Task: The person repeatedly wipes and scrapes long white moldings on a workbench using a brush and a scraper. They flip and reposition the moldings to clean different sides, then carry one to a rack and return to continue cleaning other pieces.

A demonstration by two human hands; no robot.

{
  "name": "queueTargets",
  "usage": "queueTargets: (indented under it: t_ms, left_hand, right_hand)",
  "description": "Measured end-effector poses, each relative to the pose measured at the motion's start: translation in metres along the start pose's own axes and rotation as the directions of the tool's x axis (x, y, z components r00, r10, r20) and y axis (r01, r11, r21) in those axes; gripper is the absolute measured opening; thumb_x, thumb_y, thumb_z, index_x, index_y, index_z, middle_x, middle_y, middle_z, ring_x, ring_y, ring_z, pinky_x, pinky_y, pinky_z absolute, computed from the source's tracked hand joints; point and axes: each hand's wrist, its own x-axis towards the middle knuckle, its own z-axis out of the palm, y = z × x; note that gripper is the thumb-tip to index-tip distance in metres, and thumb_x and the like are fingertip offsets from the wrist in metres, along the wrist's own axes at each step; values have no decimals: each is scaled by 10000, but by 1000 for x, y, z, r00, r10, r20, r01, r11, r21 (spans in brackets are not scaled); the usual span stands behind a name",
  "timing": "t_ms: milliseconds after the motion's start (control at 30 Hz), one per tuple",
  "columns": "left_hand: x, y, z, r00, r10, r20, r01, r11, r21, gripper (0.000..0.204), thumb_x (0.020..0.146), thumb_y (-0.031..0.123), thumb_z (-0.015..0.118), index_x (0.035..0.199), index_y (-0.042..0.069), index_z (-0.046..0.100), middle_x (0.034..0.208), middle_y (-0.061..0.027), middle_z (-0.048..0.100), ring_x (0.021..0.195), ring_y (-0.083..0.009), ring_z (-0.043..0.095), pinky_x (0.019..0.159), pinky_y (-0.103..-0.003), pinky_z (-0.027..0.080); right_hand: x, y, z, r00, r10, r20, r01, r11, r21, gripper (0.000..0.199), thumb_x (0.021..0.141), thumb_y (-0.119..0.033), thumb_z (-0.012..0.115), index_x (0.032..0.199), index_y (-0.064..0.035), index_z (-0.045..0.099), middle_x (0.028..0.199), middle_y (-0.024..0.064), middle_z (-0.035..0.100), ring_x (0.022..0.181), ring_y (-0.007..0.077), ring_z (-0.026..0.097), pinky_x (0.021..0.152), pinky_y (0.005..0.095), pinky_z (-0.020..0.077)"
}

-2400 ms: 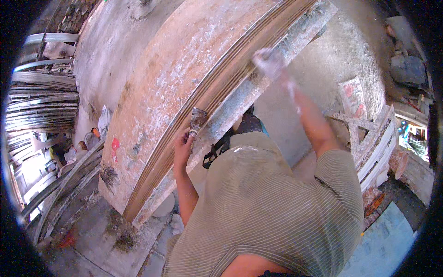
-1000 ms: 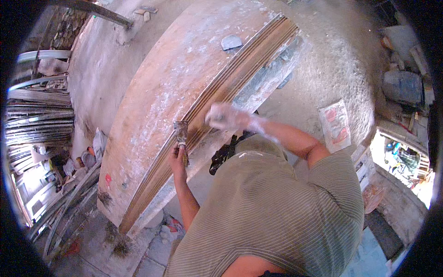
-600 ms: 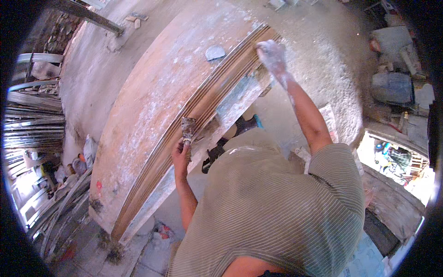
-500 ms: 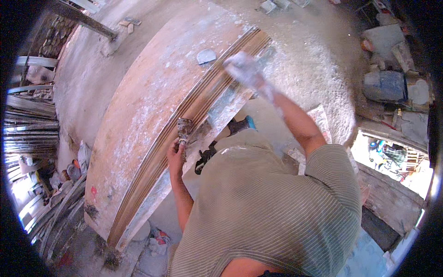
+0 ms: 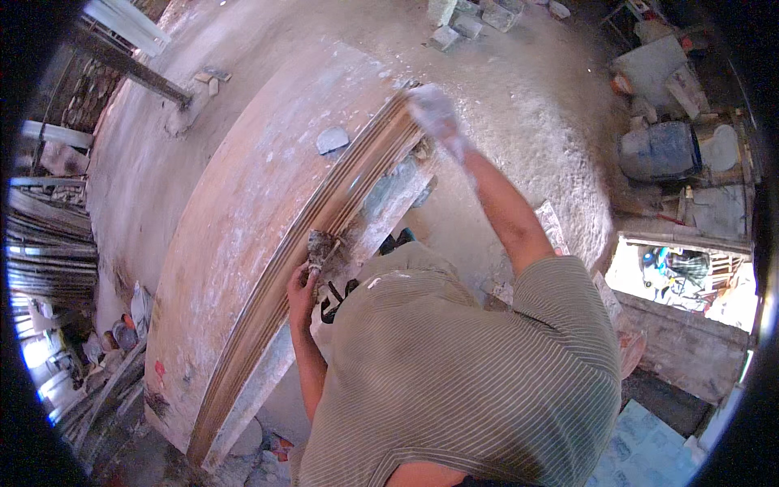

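My left hand (image 5: 302,286) is closed around the handle of a putty knife (image 5: 320,244). The knife's broad, crusted blade points away from me, over the near edge of a long brown ridged moulding (image 5: 337,199). That moulding runs diagonally along the near side of a large board (image 5: 243,211) smeared with white. My right hand (image 5: 435,112), coated in white, is at the moulding's far end with the arm stretched out. Blur and the white coating hide its fingers, and whether it holds anything is unclear.
A pale half-round piece (image 5: 332,140) lies on the board beside the moulding. Several blocks (image 5: 466,24) sit on the floor at the far side. A blue barrel (image 5: 659,152) stands at the right. Stacked strips (image 5: 53,235) line the left, and a post (image 5: 150,77) rises at the far left.
My right hand has moved along to the moulding's far end. My left hand still holds the putty knife near the moulding's edge. The whole view has shifted slightly.
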Motion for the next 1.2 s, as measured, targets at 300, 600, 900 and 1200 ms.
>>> queueTargets:
  t_ms: [300, 600, 900, 1200]
  left_hand:
    - [24, 31, 23, 999, 45, 6, -45, 992, 116, 386, 932, 145, 600, 1283, -3, 537, 1106, -62, 626, 1032, -145, 561, 927, -293, 420]
    - [16, 19, 44, 993, 32, -113, -31, 999, 10, 348, 923, 136, 604, 1241, 0, 567, 1065, -58, 635, 939, -128, 575, 845, -261, 440]
    - [31, 29, 48, 994, 77, -81, -76, 997, 23, 366, 918, 140, 614, 1254, 6, 563, 1117, -70, 633, 1017, -144, 573, 905, -284, 434]
    - [28, 26, 53, 980, 165, -112, -170, 985, -31, 348, 916, 142, 618, 1231, 0, 575, 1059, -64, 641, 949, -136, 590, 860, -286, 457]
  right_hand:
    - [-21, 56, 59, 996, -65, 53, 62, 996, 57, 257, 721, -238, 584, 910, -102, 694, 857, 155, 662, 813, 358, 632, 743, 448, 505]
    - [52, -15, -7, 911, 65, 408, -149, 973, 179, 209, 793, -189, 583, 932, -102, 713, 911, 147, 676, 870, 321, 653, 789, 431, 518]
    - [93, 107, 13, 818, 436, 376, -370, 898, -236, 226, 765, -211, 589, 922, -91, 699, 820, 153, 677, 833, 312, 664, 784, 406, 520]
    - [-14, -25, 3, 751, 155, 642, -444, 838, 317, 209, 824, -206, 644, 959, -58, 704, 921, 115, 708, 856, 230, 670, 799, 351, 516]
